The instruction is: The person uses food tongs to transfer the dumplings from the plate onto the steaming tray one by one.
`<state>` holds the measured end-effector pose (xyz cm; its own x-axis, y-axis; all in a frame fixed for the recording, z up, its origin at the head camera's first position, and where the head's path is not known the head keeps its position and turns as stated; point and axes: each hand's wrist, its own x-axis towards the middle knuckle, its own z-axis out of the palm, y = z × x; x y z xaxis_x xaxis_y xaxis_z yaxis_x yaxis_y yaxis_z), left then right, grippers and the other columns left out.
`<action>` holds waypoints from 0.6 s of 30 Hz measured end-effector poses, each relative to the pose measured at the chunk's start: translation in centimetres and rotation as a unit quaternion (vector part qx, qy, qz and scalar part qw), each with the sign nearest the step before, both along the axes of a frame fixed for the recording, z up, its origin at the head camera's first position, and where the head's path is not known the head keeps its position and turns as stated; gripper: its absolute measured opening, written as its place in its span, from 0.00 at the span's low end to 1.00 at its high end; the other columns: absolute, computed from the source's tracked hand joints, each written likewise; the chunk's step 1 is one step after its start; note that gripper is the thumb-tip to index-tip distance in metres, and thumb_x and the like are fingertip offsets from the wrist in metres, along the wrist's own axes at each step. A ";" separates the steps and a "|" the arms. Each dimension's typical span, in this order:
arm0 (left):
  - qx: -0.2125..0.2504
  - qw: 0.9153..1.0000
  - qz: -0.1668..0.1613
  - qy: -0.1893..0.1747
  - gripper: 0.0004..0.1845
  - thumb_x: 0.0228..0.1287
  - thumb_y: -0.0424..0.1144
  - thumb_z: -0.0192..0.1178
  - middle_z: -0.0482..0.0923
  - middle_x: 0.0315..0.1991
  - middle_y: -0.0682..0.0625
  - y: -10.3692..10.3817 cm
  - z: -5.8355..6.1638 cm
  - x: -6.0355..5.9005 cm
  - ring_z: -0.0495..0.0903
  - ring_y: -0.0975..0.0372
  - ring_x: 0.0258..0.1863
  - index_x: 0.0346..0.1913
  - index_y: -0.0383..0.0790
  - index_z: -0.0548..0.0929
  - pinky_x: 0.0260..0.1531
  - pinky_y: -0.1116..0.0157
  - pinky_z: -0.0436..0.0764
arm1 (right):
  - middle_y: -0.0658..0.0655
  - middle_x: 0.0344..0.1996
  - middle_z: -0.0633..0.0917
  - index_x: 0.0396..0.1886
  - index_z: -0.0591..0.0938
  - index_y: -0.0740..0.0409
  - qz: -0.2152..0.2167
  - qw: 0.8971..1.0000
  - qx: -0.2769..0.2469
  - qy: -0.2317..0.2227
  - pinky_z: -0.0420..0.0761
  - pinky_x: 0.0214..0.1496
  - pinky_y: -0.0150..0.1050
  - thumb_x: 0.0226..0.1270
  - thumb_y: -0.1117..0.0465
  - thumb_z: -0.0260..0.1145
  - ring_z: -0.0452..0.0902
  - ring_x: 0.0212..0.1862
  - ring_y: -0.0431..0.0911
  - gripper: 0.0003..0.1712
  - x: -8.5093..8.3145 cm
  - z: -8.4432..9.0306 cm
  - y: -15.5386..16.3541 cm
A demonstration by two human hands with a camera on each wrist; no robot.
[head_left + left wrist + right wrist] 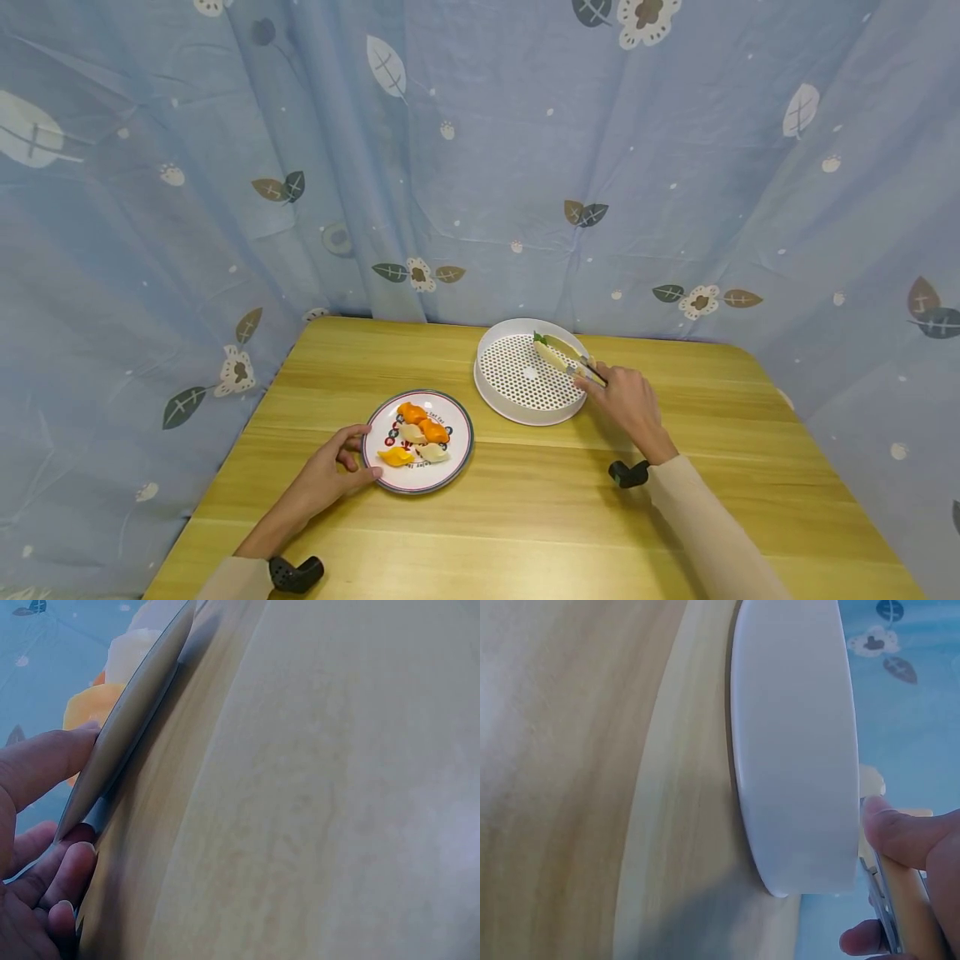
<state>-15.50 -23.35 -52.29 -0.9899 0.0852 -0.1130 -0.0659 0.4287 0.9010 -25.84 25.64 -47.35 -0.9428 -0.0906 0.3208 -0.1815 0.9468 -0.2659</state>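
White perforated steamer tray (498,400) holds one dumpling (550,353) at its far rim, lying diagonally just ahead of the right hand (628,402), which grips tongs (587,368) clamped on it. Left hand (330,472) pinches the plate (459,454) rim.

Wooden table (525,517), blue leaf-and-flower patterned curtain (480,150) behind.
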 end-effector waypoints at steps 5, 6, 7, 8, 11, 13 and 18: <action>-0.010 1.000 0.004 -0.002 0.40 0.57 0.43 0.79 0.75 0.53 0.45 0.0 0.1 0.1 0.70 0.55 0.41 0.71 0.43 0.72 0.36 0.66 0.71 | 0.65 0.37 0.86 0.61 0.85 0.60 -0.011 1.000 0.001 -0.019 0.78 0.35 0.57 0.68 0.36 0.69 0.79 0.31 0.56 0.36 -0.5 -0.2 0.1; -0.011 1.000 0.005 -0.003 0.40 0.57 0.43 0.79 0.75 0.53 0.45 0.1 0.1 0.1 0.70 0.55 0.42 0.71 0.43 0.72 0.36 0.66 0.71 | 0.65 0.35 0.86 0.61 0.85 0.60 -0.011 1.000 0.001 -0.022 0.78 0.35 0.56 0.68 0.36 0.69 0.78 0.31 0.56 0.36 -0.6 -0.2 0.1; -0.012 1.000 0.005 -0.004 0.40 0.57 0.43 0.79 0.75 0.53 0.45 0.1 0.1 0.1 0.70 0.55 0.42 0.71 0.43 0.71 0.36 0.66 0.71 | 0.64 0.34 0.85 0.61 0.85 0.60 -0.012 1.000 0.002 -0.024 0.77 0.33 0.55 0.68 0.36 0.69 0.77 0.30 0.55 0.36 -0.7 -0.2 0.1; -0.013 1.000 0.006 -0.005 0.40 0.57 0.43 0.79 0.75 0.53 0.45 0.1 0.1 0.1 0.70 0.55 0.42 0.71 0.43 0.71 0.36 0.66 0.71 | 0.63 0.32 0.84 0.61 0.85 0.59 -0.013 1.000 0.003 -0.027 0.77 0.32 0.54 0.68 0.37 0.69 0.76 0.29 0.55 0.35 -0.8 -0.1 0.1; -0.016 1.000 0.007 -0.005 0.40 0.57 0.43 0.79 0.75 0.53 0.45 0.1 0.2 0.1 0.70 0.55 0.42 0.71 0.43 0.71 0.37 0.66 0.71 | 0.60 0.28 0.80 0.59 0.86 0.59 -0.013 0.999 0.007 -0.032 0.74 0.30 0.51 0.68 0.37 0.69 0.73 0.28 0.54 0.33 -1.0 0.0 0.0; -0.017 1.000 0.007 -0.006 0.40 0.57 0.43 0.79 0.75 0.53 0.45 0.1 0.1 0.0 0.70 0.55 0.42 0.71 0.43 0.71 0.37 0.66 0.71 | 0.59 0.27 0.79 0.57 0.87 0.57 -0.015 0.999 0.013 -0.034 0.73 0.29 0.50 0.69 0.37 0.69 0.73 0.28 0.53 0.32 -1.1 0.0 0.0; -0.019 1.000 0.011 -0.012 0.41 0.57 0.44 0.79 0.75 0.54 0.45 0.1 0.1 0.0 0.70 0.56 0.42 0.71 0.44 0.71 0.35 0.66 0.71 | 0.58 0.26 0.78 0.52 0.87 0.56 -0.020 0.999 0.024 -0.043 0.74 0.28 0.51 0.68 0.37 0.69 0.73 0.27 0.54 0.29 -1.2 0.2 -0.3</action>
<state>-15.53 -23.23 -52.19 -0.9886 0.0578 -0.1391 -0.0972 0.4614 0.8819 -27.04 25.38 -47.20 -0.9698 -0.0653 0.2350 -0.1215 0.9647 -0.2335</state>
